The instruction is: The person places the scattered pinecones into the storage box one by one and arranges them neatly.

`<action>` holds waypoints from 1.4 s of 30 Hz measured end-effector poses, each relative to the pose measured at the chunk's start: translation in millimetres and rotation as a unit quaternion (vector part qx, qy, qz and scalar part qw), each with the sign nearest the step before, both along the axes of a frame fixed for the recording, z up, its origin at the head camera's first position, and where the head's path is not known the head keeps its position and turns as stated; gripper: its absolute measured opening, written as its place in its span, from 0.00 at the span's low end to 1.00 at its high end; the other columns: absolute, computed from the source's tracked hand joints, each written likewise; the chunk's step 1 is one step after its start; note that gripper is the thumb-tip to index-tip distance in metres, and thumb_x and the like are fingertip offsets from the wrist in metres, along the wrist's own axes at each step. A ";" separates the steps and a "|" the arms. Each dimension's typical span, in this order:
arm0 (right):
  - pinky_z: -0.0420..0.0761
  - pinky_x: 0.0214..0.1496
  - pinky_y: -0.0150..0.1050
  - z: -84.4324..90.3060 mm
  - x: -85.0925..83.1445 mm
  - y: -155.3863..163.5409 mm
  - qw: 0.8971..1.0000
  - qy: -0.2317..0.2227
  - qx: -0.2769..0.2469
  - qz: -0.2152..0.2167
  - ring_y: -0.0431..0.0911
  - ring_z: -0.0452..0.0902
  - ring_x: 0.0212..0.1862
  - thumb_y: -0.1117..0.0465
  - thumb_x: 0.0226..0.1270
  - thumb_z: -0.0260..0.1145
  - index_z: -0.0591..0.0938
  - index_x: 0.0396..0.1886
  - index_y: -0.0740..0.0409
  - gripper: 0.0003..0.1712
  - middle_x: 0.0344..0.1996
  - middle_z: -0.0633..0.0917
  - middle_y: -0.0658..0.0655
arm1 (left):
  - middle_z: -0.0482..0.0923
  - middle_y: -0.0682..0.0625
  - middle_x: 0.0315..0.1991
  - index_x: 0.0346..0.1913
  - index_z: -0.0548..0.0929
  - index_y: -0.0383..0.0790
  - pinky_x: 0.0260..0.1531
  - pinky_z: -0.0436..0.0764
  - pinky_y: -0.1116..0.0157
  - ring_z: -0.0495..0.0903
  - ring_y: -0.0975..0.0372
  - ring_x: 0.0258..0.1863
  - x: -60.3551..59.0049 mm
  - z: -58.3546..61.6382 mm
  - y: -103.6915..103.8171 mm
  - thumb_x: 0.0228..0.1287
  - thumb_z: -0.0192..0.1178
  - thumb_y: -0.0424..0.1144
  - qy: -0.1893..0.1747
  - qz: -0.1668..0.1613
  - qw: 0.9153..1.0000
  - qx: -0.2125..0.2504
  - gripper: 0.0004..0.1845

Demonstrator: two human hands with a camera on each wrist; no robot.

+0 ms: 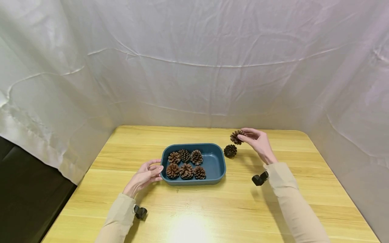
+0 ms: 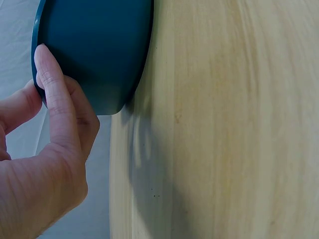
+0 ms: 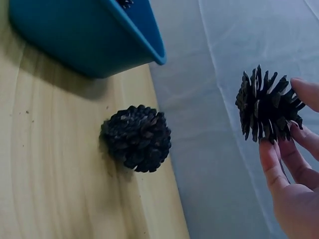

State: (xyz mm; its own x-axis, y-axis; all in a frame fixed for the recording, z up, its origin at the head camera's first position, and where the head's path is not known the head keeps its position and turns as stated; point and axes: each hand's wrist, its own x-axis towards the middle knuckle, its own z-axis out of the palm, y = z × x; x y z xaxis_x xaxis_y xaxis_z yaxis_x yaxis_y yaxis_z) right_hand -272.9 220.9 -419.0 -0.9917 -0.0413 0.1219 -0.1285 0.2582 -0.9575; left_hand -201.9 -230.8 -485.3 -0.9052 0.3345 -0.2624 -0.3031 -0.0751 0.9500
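A blue rectangular tray (image 1: 214,167) stands on the table with several brown pinecones (image 1: 186,171) grouped in its left and middle parts. At the tray's left end, my left hand (image 1: 146,176) pinches the rim between thumb and fingers; the left wrist view shows the fingers (image 2: 57,99) against the tray wall (image 2: 99,50). Beyond the tray's right end, my right hand (image 1: 258,141) holds one pinecone (image 3: 266,104) by the fingertips, raised off the table. Below it, a darker pinecone (image 3: 137,138) lies on the table just right of the tray.
The light wooden table (image 1: 188,202) has a pale cloth curtain (image 1: 194,84) behind and at its sides. A dark surface (image 1: 27,189) lies beyond the table's left edge. Small black devices (image 1: 259,179) are worn at both wrists.
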 end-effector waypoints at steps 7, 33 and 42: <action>0.81 0.53 0.23 8.1 -3.4 -7.1 0.999 -0.011 0.006 0.042 0.33 0.82 0.49 0.54 0.65 0.73 0.77 0.65 0.64 0.32 0.49 0.85 0.45 | 0.79 0.54 0.40 0.74 0.48 0.24 0.37 0.87 0.72 0.80 0.68 0.31 -0.4 0.0 -0.1 0.76 0.52 0.31 -0.002 0.003 1.000 0.001 0.33; 0.83 0.56 0.32 13.1 -10.0 -34.7 0.982 -0.031 0.040 0.183 0.43 0.79 0.56 0.60 0.63 0.74 0.78 0.63 0.65 0.30 0.62 0.80 0.64 | 0.78 0.54 0.42 0.74 0.50 0.25 0.37 0.87 0.71 0.80 0.67 0.32 0.3 -0.1 0.9 0.76 0.53 0.31 0.000 0.005 1.000 -0.008 0.33; 0.84 0.58 0.35 7.7 -12.3 -46.8 0.972 -0.040 0.067 0.222 0.49 0.80 0.57 0.61 0.61 0.75 0.79 0.62 0.63 0.30 0.60 0.83 0.63 | 0.77 0.53 0.42 0.74 0.50 0.25 0.35 0.86 0.73 0.80 0.66 0.30 0.4 -1.2 0.8 0.76 0.52 0.30 -0.004 0.010 1.000 -0.007 0.32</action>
